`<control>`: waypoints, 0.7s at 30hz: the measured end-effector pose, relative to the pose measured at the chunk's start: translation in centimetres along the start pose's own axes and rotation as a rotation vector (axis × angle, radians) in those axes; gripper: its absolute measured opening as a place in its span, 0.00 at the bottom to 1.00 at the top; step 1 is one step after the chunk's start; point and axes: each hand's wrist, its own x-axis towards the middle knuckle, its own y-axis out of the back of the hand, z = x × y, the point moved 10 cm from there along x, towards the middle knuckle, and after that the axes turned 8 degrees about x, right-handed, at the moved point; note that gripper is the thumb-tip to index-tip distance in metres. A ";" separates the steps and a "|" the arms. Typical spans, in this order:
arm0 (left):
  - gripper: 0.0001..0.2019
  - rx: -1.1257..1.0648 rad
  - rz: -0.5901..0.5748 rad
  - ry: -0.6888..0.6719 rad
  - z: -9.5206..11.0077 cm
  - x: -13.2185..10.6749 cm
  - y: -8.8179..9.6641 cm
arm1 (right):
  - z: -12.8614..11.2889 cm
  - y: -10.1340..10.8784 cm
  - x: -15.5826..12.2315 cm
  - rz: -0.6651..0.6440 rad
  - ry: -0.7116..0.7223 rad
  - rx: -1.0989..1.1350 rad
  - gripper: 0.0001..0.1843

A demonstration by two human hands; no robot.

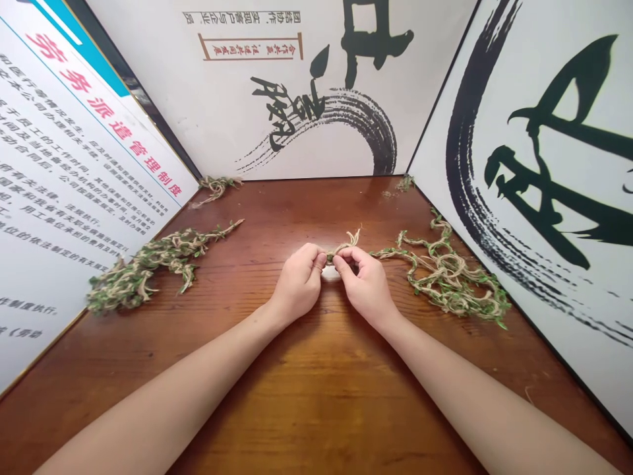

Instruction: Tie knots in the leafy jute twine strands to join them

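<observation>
My left hand (299, 279) and my right hand (364, 280) meet over the middle of the table, each pinching a short stretch of twine garland (330, 258) between thumb and fingers. A frayed tan end of it sticks up behind my right fingers. On the right side, the garland with small green leaves trails out from my right hand into a loose, looped heap (452, 277). How the strands cross between my fingertips is too small to make out.
A bundle of leafy twine (148, 267) lies along the left panel (64, 165). Smaller tufts (217, 187) and green scraps (405, 183) sit at the back corners. Printed panels (306, 86) enclose the brown wooden table (316, 409) at the back and both sides.
</observation>
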 end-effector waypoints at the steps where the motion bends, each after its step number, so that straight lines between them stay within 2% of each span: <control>1: 0.14 -0.031 -0.002 0.009 -0.1 0.0 0.0 | 0.1 -0.1 0.0 -0.008 -0.009 0.009 0.09; 4: 0.13 -0.097 0.014 0.055 -0.3 0.0 0.3 | 0.2 -0.1 0.0 -0.008 -0.020 0.036 0.11; 7: 0.06 -0.126 0.133 0.082 -0.2 -0.3 1.4 | 0.2 -0.1 0.0 0.002 -0.030 0.046 0.12; 10: 0.03 -0.082 0.204 -0.004 0.9 -0.7 2.1 | 0.3 -0.1 0.1 -0.002 -0.040 0.051 0.12; 13: 0.02 -0.050 0.198 -0.083 1.7 -0.9 2.1 | 0.4 -0.1 0.1 -0.007 -0.051 0.065 0.12; 19: 0.05 -0.133 0.153 0.010 0.7 -0.8 1.6 | 0.3 0.0 0.2 -0.022 -0.062 0.095 0.12; 21: 0.08 -0.209 0.131 0.042 0.3 -0.7 1.3 | 0.3 -0.2 0.2 -0.035 -0.065 0.121 0.12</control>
